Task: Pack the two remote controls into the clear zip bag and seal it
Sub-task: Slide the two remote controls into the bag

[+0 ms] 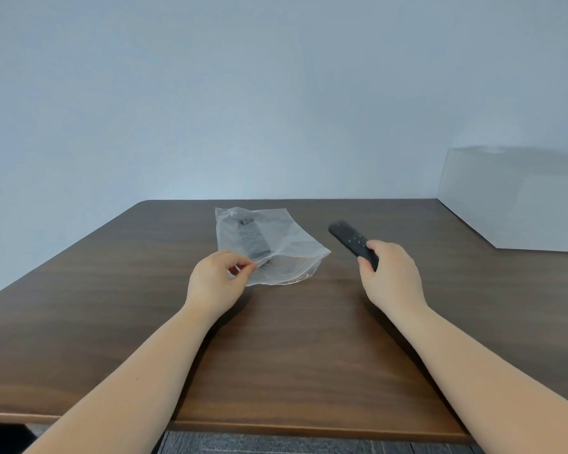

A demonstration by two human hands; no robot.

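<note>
A clear zip bag [292,244] lies on the dark wooden table [276,339], its mouth facing me. One black remote control [251,239] shows through the plastic inside the bag. My left hand [218,278] pinches the bag's near edge at the opening and lifts it a little. To the right of the bag, my right hand [389,273] grips the near end of a second black remote control [350,239], held just above the table with its far end pointing away and left.
A white box [522,204] stands at the table's back right corner. A pale blue wall rises behind the table. The table's front edge runs just below my forearms, with dark floor beneath.
</note>
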